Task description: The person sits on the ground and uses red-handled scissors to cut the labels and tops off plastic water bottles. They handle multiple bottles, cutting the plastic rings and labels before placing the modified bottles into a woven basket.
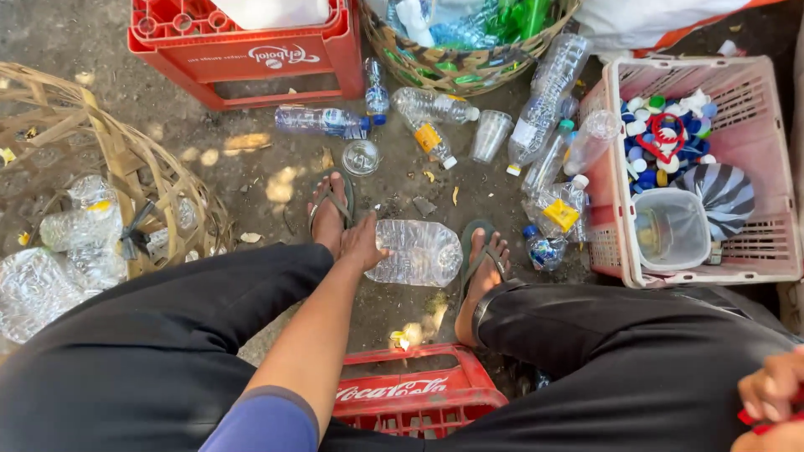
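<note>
Gripping large clear bottle [419, 253], left hand [362, 244] | feet flank it | right hand [769, 393] pinches red piece [758, 418], frame edge

Pink plastic basket [758, 167] at right holds mixed bottle caps [666, 138], a clear tub [670, 228] and a striped lid [725, 192]. Left of basket: loose clear bottles [548, 100], a cup [490, 134]. Farther left, red crate [243, 54]; wicker basket [126, 159] with crushed bottles.
</note>
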